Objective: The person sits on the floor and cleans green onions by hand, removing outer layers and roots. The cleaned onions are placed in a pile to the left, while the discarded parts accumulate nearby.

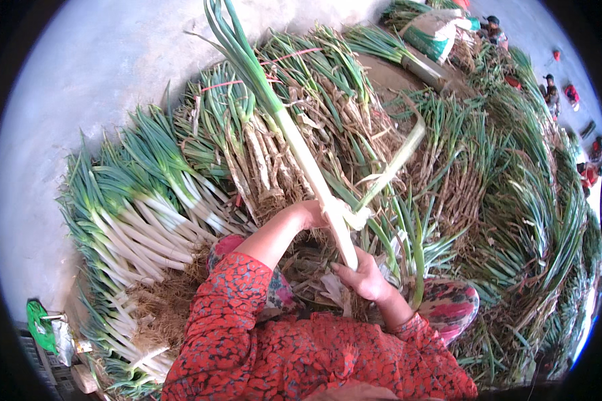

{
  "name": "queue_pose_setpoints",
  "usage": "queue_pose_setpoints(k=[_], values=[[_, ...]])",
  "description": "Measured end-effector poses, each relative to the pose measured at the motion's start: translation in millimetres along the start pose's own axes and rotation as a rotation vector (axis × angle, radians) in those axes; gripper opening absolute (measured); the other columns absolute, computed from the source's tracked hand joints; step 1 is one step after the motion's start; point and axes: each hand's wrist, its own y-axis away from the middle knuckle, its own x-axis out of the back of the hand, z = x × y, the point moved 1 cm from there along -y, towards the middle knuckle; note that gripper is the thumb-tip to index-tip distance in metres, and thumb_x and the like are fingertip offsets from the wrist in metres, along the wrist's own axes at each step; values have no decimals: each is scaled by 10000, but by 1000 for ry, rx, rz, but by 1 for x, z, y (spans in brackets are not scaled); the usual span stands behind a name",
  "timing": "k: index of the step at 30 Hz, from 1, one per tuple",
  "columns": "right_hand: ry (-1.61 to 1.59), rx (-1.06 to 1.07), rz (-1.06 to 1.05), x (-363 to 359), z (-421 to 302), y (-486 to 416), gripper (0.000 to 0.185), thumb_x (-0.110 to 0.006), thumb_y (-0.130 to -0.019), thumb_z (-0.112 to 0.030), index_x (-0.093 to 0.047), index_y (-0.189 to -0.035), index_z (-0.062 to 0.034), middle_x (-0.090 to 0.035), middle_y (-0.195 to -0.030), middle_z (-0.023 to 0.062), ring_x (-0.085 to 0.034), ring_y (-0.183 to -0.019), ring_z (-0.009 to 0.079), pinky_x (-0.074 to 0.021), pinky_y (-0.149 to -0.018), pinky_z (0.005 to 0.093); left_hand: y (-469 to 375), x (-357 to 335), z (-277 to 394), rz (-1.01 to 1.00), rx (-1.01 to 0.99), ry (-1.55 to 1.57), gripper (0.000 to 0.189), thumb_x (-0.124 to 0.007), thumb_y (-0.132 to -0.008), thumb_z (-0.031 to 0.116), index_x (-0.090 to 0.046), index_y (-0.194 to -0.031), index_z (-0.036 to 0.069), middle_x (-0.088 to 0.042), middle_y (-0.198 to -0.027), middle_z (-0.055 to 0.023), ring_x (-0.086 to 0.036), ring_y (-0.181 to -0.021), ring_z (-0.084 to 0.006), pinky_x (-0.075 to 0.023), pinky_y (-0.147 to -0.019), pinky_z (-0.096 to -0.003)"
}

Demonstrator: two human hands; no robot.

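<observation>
A long green onion (301,145) with a white stalk slants up and left before me. My right hand (366,275) grips its lower end. My left hand (315,214) is at the middle of the stalk, partly hidden behind it; its fingers are hard to make out. A loose outer leaf (394,160) hangs off the stalk to the right, bunched beside the left hand. Dry peeled skins (333,290) lie below the hands. At my left, white-stalked green onions (150,240) lie in a row with their roots (168,301) toward me.
Bundles of unpeeled green onions (261,150) tied with red string lie ahead. A large heap (516,225) of them fills the right side. A white and green sack (434,35) stands at the upper right. Several people are far right. A green bag (41,326) lies at the lower left.
</observation>
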Motion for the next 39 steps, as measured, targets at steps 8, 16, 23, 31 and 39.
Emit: queue_pose_setpoints(k=[8, 16, 23, 31, 39], values=[[238, 52, 52, 1, -13, -8, 314, -575, -821, -152, -489, -1069, 19, -553, -837, 61, -483, -767, 112, -395, -699, 267, -35, -29, -51, -184, -101, -494, 339, -614, -727, 230, -588, -999, 30, -611, -900, -114, -574, -789, -225, -466, -729, -310], [503, 79, 218, 12, -19, -12, 386, -593, -798, -192, -444, -1065, 44, -571, -727, 200, -579, -666, 250, -450, -605, 349, 35, 30, 34, 249, -402, 432, 535, -548, -744, 154, -372, -1211, -38, -537, -1073, -182, -524, -1008, -281, -434, -870, -415], [722, 129, 189, 0, 19, -16, 459, -592, -776, -197, -364, -1110, 20, -561, -690, 256, -556, -660, 425, -454, -564, 463, 31, 13, 20, 648, -326, 813, 251, -513, -848, 206, -489, -990, 0, -529, -715, -62, -542, -655, -188, -491, -665, -366], [718, 110, 63, -3, 10, 6, 486, -600, -768, -196, -366, -1132, 25, -562, -740, 257, -564, -692, 413, -460, -581, 439, 44, 69, 38, 1085, -402, 1150, 169, -549, -827, 228, -474, -818, 78, -399, -574, 44, -338, -440, -59, -307, -409, -192], [567, 42, -31, 4, 9, 2, 476, -593, -793, -211, -395, -1149, 35, -578, -837, 217, -594, -746, 266, -461, -668, 350, 53, 73, 32, 685, -654, 1164, 521, -401, -837, 520, -503, -885, 12, -473, -737, -63, -432, -630, -142, -383, -563, -249]])
